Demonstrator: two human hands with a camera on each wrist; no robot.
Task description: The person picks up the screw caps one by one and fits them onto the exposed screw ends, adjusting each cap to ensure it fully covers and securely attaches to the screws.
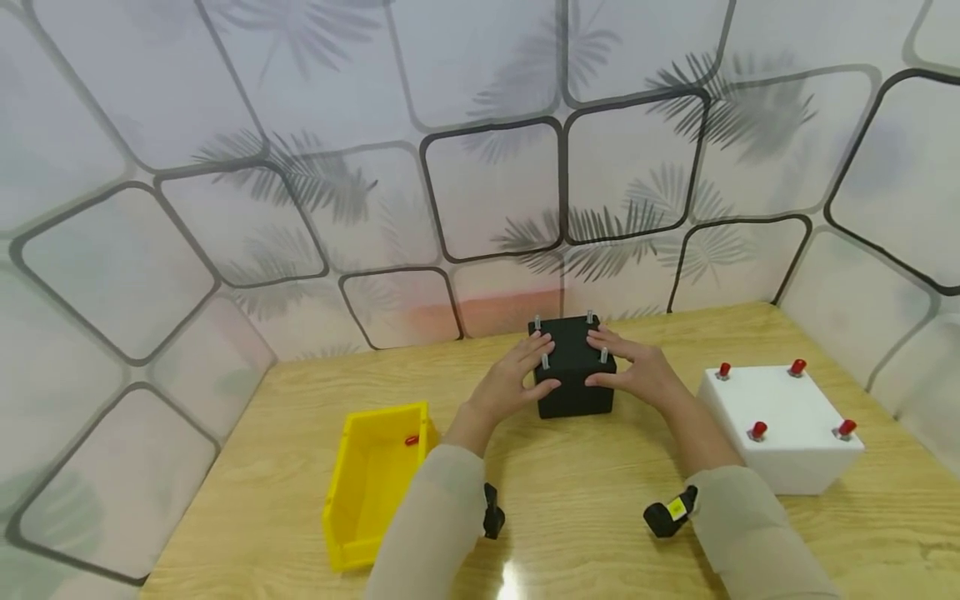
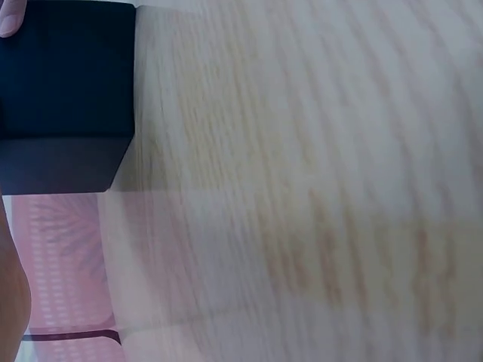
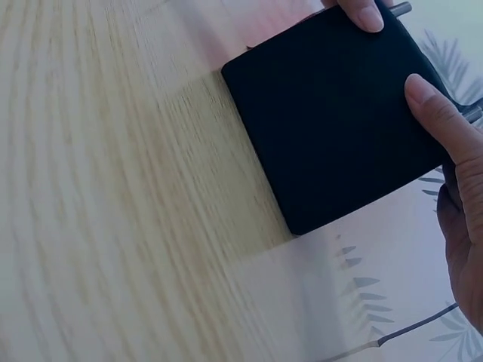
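A black box (image 1: 573, 367) with several upright metal posts on its top is at the back of the wooden table. My left hand (image 1: 513, 375) holds its left side, fingers over the top and thumb on the front face. On the opposite side my right hand (image 1: 633, 371) grips it the same way. In the right wrist view, the box's dark front face (image 3: 332, 128) shows with both thumbs against it. Only a corner of the box (image 2: 68, 75) and a bit of fingertip appear at the edge of the left wrist view.
To the right stands a white box (image 1: 780, 408) with red-capped metal posts on top. A yellow bin (image 1: 337, 492) sits at the left, with a small red piece (image 1: 412, 440) inside. Patterned cloth walls (image 1: 495, 192) rise behind the table.
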